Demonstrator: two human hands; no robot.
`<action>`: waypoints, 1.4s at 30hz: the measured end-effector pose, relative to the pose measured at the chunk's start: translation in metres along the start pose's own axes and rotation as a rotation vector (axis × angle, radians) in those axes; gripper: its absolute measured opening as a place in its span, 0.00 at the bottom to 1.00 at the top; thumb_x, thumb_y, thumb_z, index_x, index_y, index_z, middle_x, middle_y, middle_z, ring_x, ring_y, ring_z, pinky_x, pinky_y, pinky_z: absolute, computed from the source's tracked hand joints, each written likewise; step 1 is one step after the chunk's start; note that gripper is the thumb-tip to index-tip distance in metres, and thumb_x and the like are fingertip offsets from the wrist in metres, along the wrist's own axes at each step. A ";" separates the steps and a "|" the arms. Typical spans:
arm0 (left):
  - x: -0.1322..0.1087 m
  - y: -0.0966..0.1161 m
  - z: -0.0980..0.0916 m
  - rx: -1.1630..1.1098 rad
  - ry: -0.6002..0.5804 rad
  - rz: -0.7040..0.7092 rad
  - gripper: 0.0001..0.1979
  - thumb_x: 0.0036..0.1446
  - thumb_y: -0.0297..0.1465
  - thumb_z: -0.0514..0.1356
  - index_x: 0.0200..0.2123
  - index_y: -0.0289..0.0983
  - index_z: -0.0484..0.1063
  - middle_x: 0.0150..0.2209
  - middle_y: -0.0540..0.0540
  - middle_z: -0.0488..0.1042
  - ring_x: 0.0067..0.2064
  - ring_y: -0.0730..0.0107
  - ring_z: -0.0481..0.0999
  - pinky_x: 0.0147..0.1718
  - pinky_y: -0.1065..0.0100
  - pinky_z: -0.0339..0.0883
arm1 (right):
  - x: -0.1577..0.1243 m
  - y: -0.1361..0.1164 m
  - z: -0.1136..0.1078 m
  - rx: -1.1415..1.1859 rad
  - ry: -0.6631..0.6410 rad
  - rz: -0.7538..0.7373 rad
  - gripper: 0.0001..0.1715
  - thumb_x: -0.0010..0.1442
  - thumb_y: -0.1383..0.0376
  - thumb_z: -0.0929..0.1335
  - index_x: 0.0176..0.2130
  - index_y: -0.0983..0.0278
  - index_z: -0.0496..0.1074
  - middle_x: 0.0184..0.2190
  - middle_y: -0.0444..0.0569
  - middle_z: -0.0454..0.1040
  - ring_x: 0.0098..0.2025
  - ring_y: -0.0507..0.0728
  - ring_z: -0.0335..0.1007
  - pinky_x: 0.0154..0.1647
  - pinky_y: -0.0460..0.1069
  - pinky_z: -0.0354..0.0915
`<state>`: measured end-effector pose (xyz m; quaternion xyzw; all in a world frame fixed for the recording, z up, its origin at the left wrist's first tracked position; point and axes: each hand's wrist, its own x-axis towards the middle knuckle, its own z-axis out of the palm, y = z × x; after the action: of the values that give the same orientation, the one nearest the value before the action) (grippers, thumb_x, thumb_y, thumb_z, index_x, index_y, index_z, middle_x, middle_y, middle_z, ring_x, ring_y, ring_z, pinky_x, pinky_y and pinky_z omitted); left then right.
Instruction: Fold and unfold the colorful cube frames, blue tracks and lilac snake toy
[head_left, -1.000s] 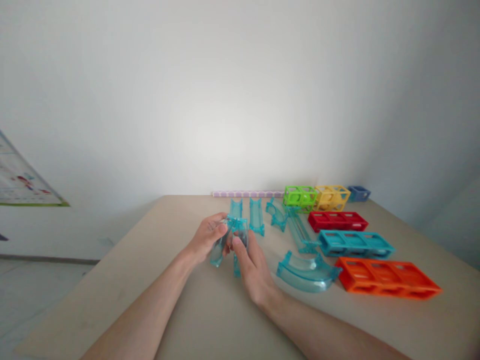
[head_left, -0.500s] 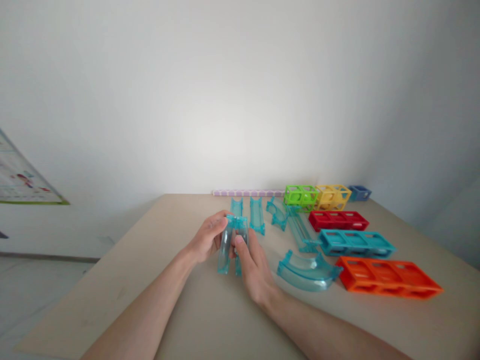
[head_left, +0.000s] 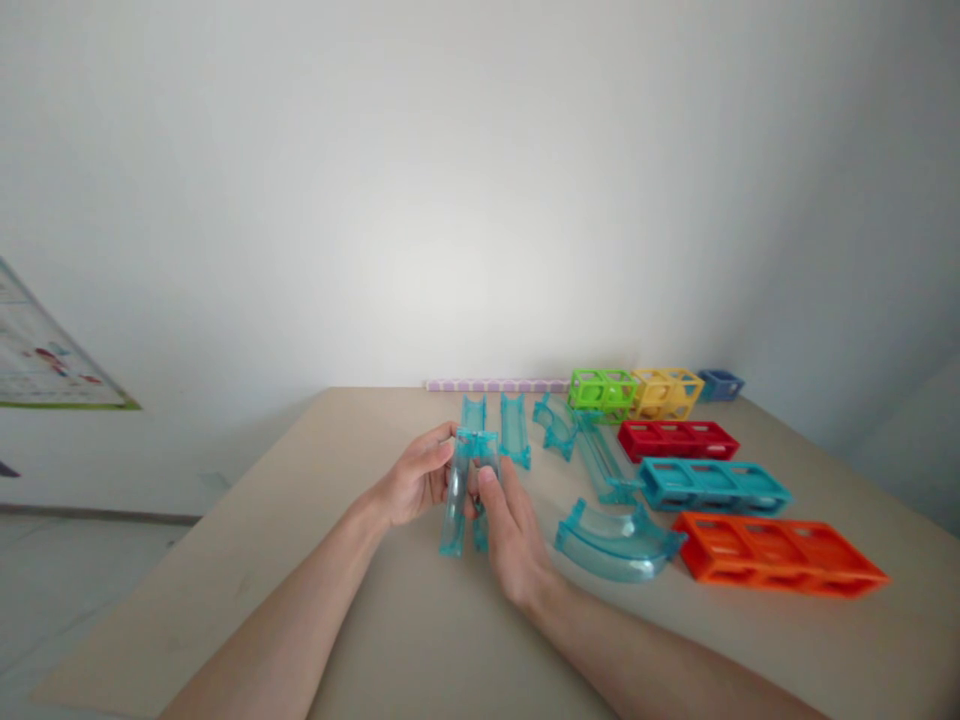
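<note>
Counter [head_left: 390, 640]: a plain tan top, on which all the pieces are laid.
Right hand [head_left: 510, 535]: seen near the middle; its fingers [head_left: 487, 480] are closed on the right clear blue track [head_left: 482, 500].
Left hand [head_left: 416, 480]: just left of the right hand; its fingers [head_left: 442, 440] are closed on the left clear blue track [head_left: 454, 500].
The two tracks: held side by side and touching, with their near ends down by the counter.
Curved track [head_left: 615, 545]: laid just right of the right hand.
Orange frame [head_left: 780, 560]: set at the near right.
Teal frame [head_left: 712, 487]: set just behind the orange one.
Long straight track [head_left: 596, 460]: laid between the hands and the teal frame.
Red frame [head_left: 675, 440]: set farther back.
Two short tracks [head_left: 514, 430]: laid just behind the hands.
Green cubes [head_left: 600, 392], yellow cubes [head_left: 666, 393], dark blue cube [head_left: 718, 385]: lined up at the far right.
Purple strip [head_left: 495, 385]: laid along the far edge by the wall.
</note>
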<state>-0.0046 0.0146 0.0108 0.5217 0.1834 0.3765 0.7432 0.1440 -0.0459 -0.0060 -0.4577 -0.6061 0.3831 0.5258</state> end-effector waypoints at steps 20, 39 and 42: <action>-0.003 0.002 -0.004 0.005 -0.010 -0.020 0.16 0.55 0.38 0.62 0.42 0.35 0.64 0.32 0.45 0.77 0.30 0.64 0.80 0.29 0.63 0.76 | 0.003 0.000 -0.001 0.004 0.044 -0.045 0.24 0.67 0.50 0.54 0.29 0.61 0.62 0.27 0.45 0.67 0.34 0.55 0.65 0.38 0.51 0.60; -0.002 0.009 -0.003 0.057 0.005 0.008 0.18 0.54 0.40 0.63 0.42 0.35 0.68 0.30 0.46 0.77 0.28 0.66 0.78 0.30 0.64 0.75 | 0.002 0.003 -0.001 -0.008 0.083 -0.025 0.22 0.66 0.49 0.56 0.35 0.61 0.66 0.33 0.48 0.71 0.38 0.57 0.67 0.42 0.54 0.63; -0.001 0.009 -0.005 0.136 0.053 0.025 0.17 0.54 0.40 0.63 0.41 0.34 0.70 0.29 0.46 0.76 0.27 0.67 0.77 0.27 0.67 0.73 | 0.000 0.001 -0.001 -0.016 0.075 -0.034 0.22 0.66 0.49 0.56 0.37 0.61 0.67 0.35 0.50 0.72 0.39 0.58 0.67 0.43 0.55 0.63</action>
<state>-0.0125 0.0187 0.0167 0.5629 0.2216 0.3864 0.6962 0.1452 -0.0451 -0.0067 -0.4656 -0.5966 0.3520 0.5509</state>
